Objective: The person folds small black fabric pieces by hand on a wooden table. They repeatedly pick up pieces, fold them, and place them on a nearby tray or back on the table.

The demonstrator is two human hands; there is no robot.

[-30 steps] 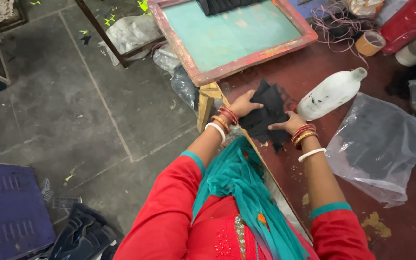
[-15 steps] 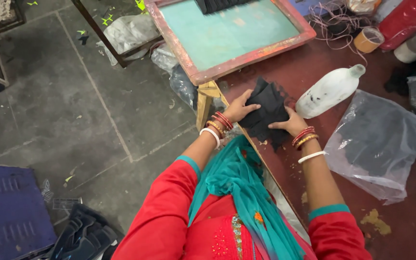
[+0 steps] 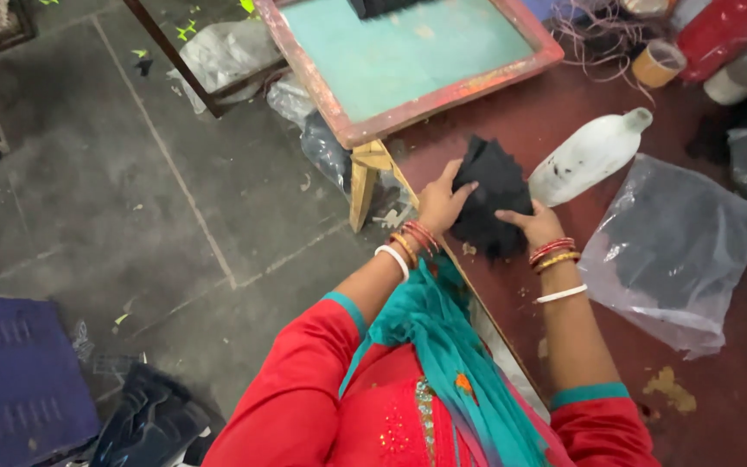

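Note:
A stack of black cloth pieces [image 3: 493, 192] is held just above the near corner of the dark red table [image 3: 737, 380]. My left hand [image 3: 439, 202] grips its left side and my right hand [image 3: 533, 225] grips its right lower edge. Both wrists wear bangles. A white plastic bottle [image 3: 588, 156] lies on its side right behind the cloth. A crumpled clear plastic bag [image 3: 672, 242] lies to the right of my right hand.
A framed printing screen with a teal mesh [image 3: 408, 52] stands at the table's far side on a wooden leg [image 3: 363, 183]. A tape roll [image 3: 657, 62], tangled thread [image 3: 598, 35] and a red container [image 3: 719, 26] sit at the back. Grey floor [image 3: 131, 190] lies left.
Both hands have lifted the black cloth stack slightly and squeezed it together. The camera has drifted a little, so the table sits higher in view.

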